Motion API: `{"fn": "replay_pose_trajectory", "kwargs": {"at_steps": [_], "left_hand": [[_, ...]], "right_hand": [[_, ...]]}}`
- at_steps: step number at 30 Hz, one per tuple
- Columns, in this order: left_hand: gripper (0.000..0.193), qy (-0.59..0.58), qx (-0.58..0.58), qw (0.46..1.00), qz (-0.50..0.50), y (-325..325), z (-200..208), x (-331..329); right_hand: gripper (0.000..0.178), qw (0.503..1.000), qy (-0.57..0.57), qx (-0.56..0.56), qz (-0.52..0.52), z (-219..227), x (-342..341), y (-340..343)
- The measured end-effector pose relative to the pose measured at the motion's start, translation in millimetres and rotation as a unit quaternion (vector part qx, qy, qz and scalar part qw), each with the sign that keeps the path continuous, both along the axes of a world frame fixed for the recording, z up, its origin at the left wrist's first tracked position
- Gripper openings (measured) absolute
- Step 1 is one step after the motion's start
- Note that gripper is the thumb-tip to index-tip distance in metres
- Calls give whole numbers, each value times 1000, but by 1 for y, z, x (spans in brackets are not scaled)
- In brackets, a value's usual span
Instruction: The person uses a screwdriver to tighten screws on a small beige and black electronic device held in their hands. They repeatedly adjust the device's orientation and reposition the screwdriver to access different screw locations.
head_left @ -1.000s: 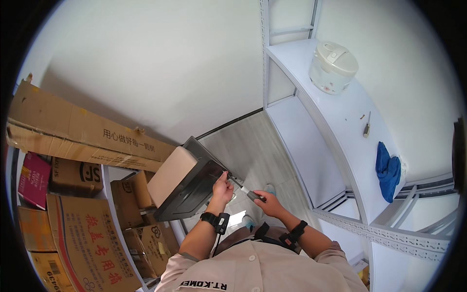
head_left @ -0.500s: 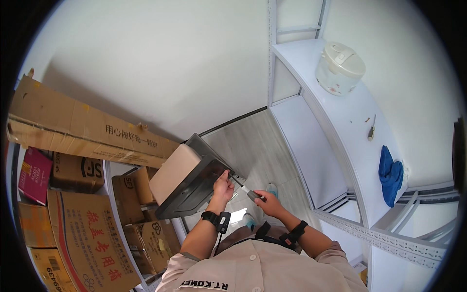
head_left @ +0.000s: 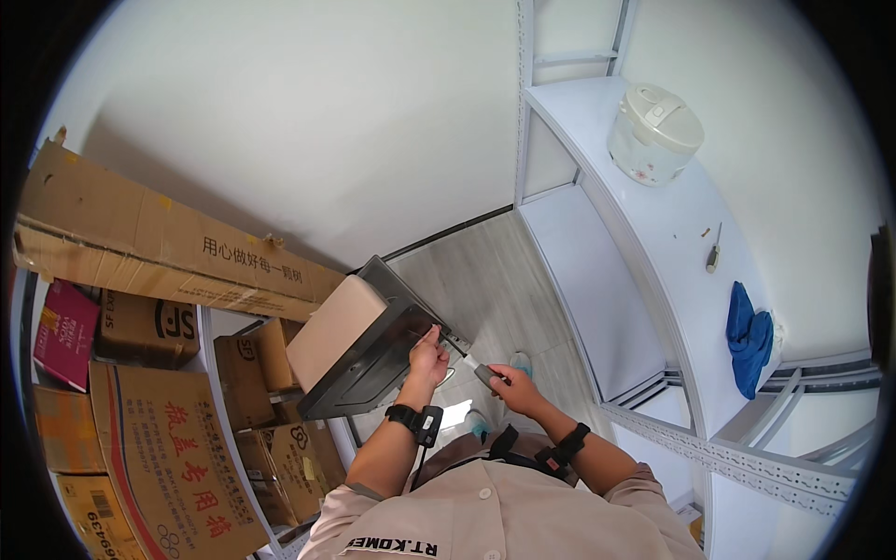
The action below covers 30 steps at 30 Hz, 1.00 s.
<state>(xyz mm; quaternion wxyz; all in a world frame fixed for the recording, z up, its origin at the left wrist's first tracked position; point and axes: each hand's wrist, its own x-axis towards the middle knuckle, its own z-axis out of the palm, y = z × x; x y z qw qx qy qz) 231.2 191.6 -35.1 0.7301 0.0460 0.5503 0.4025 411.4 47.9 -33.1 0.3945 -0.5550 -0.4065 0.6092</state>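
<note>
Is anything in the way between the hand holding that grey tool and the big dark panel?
The tool reaches from the right hand toward the edge of the dark panel, and the left hand is by the tool's far end. Nothing else visible stands between.

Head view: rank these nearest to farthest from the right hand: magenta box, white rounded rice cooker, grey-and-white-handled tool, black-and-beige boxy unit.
1. Grey-and-white-handled tool: held in the right hand.
2. Black-and-beige boxy unit: to the hand's left.
3. White rounded rice cooker: upper right, on the white shelf.
4. Magenta box: far left.
</note>
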Motion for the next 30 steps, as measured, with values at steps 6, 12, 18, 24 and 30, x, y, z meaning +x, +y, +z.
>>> {"fn": "replay_pose_trajectory", "kwargs": {"at_steps": [6,12,18,24,30], "left_hand": [[12,3,5,1000,6,-1,2,1],[11,-1,5,1000,9,-2,6,1],[17,-40,-3,998,-51,-2,7,-3],[17,-20,32,996,-82,-7,11,-3],[15,1,39,996,-74,-9,11,3]], "right_hand": [[36,1000,16,-19,13,14,1,2],[36,999,30,-21,28,16,0,6],[39,993,96,-72,19,13,0,8],[37,973,174,-149,23,26,2,15],[50,996,-62,-37,49,-4,-2,7]]}}
